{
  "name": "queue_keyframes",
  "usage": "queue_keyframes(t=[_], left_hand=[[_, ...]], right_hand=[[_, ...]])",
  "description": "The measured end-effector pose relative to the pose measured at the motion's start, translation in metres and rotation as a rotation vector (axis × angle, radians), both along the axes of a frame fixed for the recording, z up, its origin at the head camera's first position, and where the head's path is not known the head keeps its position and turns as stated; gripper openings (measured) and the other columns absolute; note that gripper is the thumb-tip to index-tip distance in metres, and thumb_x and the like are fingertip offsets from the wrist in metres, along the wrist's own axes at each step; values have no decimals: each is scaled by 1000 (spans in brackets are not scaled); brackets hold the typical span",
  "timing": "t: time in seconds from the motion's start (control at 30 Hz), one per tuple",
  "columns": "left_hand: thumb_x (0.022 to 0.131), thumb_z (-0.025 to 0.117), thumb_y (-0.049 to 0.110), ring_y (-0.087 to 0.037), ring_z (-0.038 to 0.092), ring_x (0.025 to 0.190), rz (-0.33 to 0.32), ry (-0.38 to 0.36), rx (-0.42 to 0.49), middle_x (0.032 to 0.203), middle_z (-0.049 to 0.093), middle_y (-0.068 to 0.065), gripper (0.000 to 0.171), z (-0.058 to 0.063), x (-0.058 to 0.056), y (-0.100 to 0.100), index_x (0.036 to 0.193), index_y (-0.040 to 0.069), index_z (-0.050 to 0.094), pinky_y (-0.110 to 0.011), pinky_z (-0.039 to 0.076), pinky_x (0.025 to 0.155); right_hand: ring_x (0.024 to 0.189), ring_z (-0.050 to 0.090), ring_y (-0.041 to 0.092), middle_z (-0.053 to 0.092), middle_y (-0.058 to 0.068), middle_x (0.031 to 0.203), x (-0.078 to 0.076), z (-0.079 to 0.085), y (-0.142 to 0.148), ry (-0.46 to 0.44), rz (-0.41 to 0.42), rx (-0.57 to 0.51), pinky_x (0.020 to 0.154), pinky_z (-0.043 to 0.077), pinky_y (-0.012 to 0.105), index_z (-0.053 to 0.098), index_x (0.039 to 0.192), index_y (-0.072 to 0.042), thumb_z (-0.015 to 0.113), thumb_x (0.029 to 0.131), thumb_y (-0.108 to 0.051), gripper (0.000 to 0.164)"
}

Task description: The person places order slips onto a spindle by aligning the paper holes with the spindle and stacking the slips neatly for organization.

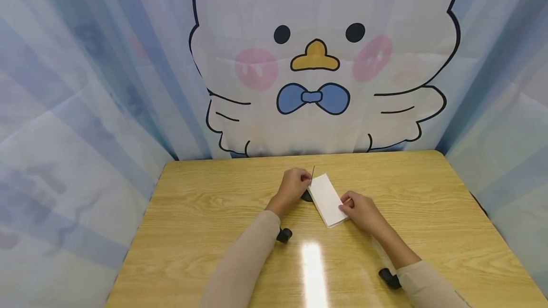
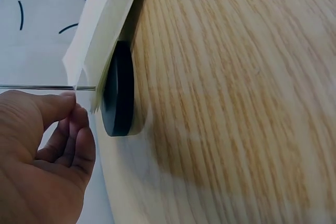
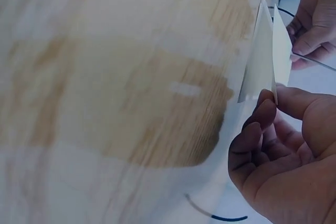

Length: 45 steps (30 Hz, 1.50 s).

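A slim metal rod point(image 2: 37, 86) stands up from a round black base point(image 2: 118, 93) on the table, like a bill spike. White paper sheets point(image 1: 328, 201), stacked or folded, slant over the base. Their far-left corner meets the rod; in the left wrist view the rod seems to pass through it. At that corner, my left hand point(image 1: 295, 185) pinches the paper beside the rod. My right hand point(image 3: 286, 145) pinches the sheet's right edge between thumb and index finger, the other fingers curled beneath. In the right wrist view, the paper layers spread apart in a narrow V.
The wooden table point(image 1: 205, 232) carries a bright light reflection near its front. A curtain point(image 1: 312, 132) with a cartoon bird hangs right behind the table, with more curtain on both sides. Black wrist-camera parts point(image 1: 389, 278) stick out beside both forearms.
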<state>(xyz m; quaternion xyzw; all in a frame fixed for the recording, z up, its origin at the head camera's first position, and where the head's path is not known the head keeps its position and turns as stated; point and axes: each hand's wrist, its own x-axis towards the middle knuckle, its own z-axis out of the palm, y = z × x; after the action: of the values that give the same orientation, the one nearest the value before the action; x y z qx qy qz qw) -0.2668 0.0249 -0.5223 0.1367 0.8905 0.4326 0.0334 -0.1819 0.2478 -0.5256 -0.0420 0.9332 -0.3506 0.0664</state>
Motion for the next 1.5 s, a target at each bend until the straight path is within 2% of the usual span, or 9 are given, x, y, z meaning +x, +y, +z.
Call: queue_keyframes(t=[0.17,0.37,0.6,0.97,1.17,1.5], left_hand=[[96,71,3,-8,58,77,-9,40,-45,85,71,-3,9,-5,3,0,95,6,80,-18,49,67],[95,72,1,-7,59,74,-19,53,-46,83,71,-2,9,-9,3,-2,92,5,79,-18,50,67],[94,73,2,-8,59,75,-25,79,-61,81,71,-2,7,-13,2,-1,91,6,79,-18,50,66],[95,73,4,-8,59,74,-19,47,-68,82,71,-2,7,-16,0,0,92,6,79,-19,50,66],[95,72,3,-10,58,78,-19,71,-75,83,71,-3,9,-15,0,0,91,6,79,-19,50,68],[99,69,8,-13,62,84,-11,39,-59,93,71,-5,12,-11,4,-6,103,6,79,-22,53,70]], right_hand=[[73,60,14,70,3,82,4,-6,-1,18,-2,11,67,49,30,66,106,-2,72,97,-13,16],[74,61,13,70,3,81,6,-6,-3,35,2,23,67,50,31,67,105,-1,72,96,-12,15],[72,61,14,70,4,80,5,-6,-3,14,8,29,66,50,30,65,105,-2,73,95,-11,15],[70,58,13,67,3,79,3,-7,-5,8,20,46,64,48,29,64,106,-4,75,94,-11,18],[70,58,14,66,2,78,1,-8,-4,26,31,72,64,48,30,63,105,-5,75,94,-12,17],[73,56,15,65,2,81,0,1,-1,44,44,132,65,47,32,67,105,-7,74,96,-16,15]])
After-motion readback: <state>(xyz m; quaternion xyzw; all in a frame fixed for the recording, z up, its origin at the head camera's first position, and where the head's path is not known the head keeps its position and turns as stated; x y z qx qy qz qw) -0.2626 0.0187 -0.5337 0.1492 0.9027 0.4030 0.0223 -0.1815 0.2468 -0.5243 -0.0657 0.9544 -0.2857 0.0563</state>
